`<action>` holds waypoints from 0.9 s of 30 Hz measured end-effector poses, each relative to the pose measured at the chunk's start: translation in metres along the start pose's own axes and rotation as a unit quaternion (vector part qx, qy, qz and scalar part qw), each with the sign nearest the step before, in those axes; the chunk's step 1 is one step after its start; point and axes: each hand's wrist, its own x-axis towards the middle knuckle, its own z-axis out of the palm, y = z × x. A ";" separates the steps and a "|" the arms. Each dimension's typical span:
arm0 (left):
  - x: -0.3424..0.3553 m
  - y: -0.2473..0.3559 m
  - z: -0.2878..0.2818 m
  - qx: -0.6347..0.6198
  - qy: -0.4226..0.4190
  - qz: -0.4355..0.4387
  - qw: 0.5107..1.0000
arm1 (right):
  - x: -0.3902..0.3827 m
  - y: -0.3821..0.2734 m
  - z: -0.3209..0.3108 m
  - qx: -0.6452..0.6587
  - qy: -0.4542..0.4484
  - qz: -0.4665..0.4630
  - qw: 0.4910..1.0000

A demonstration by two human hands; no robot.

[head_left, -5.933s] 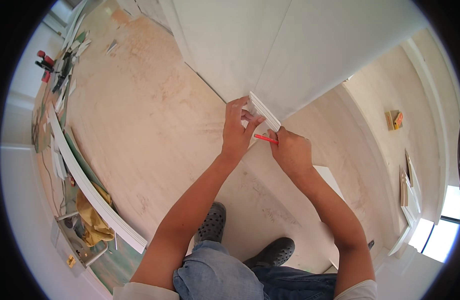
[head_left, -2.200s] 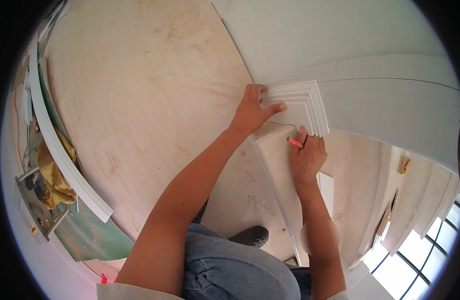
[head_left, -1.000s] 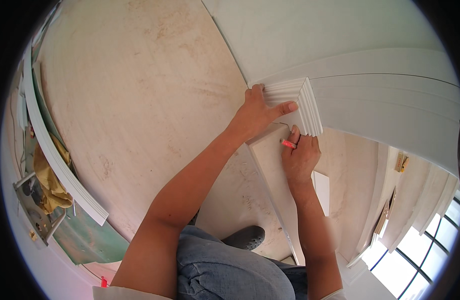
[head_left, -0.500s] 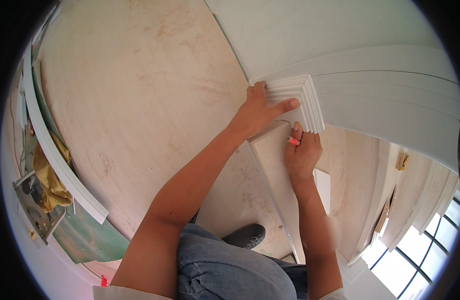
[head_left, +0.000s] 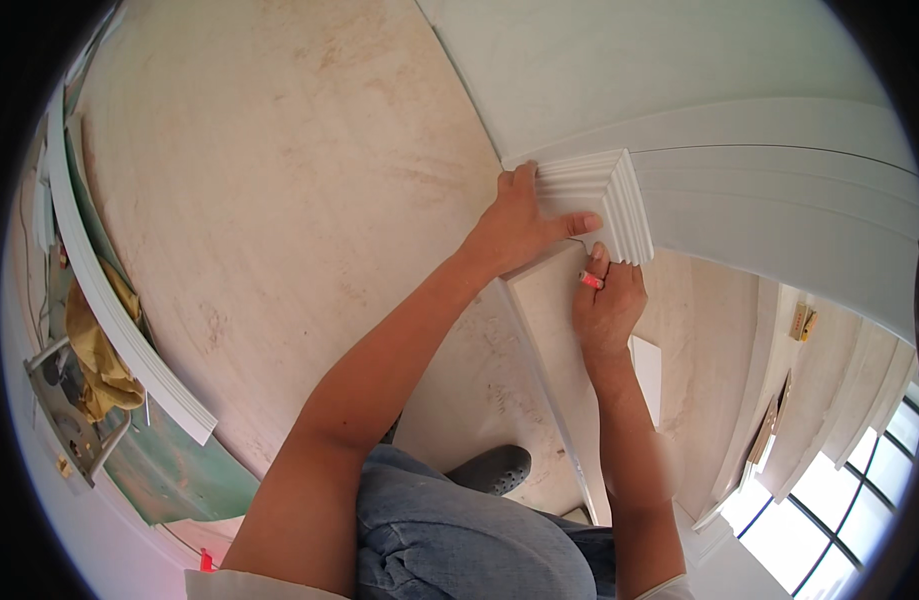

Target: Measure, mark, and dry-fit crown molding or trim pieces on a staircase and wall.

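Note:
A short white mitred moulding piece point(head_left: 622, 200) with ridged edges sits against the pale wall, at the corner beside a step. My left hand point(head_left: 514, 228) grips it, with the fingers at its upper left edge and the thumb across its flat face. Just below, my right hand point(head_left: 611, 308) is closed around a short red stick, perhaps a pencil point(head_left: 590, 281). The fingertips of that hand are at the moulding's lower edge. The stick's far end is hidden, so I cannot tell whether it touches the moulding.
Below my right hand, wooden steps point(head_left: 714, 310) go down toward a window point(head_left: 829, 520). A small yellow object point(head_left: 802, 321) lies on one step, and a white offcut point(head_left: 646, 375) near my right forearm. To the left are a long white moulding strip point(head_left: 139, 350) and crumpled yellow cloth point(head_left: 101, 345).
Almost nothing differs. The left thumb has shifted slightly down on the moulding face. Both hands and the moulding appear a little further right in the picture, as the view has shifted slightly.

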 end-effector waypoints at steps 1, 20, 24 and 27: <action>0.000 -0.001 0.000 0.013 0.003 0.008 1.000 | -0.001 0.001 0.000 -0.016 -0.010 -0.002 1.000; -0.005 0.003 0.000 0.055 0.006 0.005 0.998 | -0.003 0.013 0.001 -0.001 -0.018 -0.012 1.000; -0.005 0.004 0.001 0.049 0.007 0.001 0.999 | -0.003 0.008 0.000 0.016 -0.013 0.019 1.000; -0.002 -0.001 0.001 0.029 0.007 -0.003 1.000 | -0.001 0.001 0.003 0.028 -0.013 0.035 0.999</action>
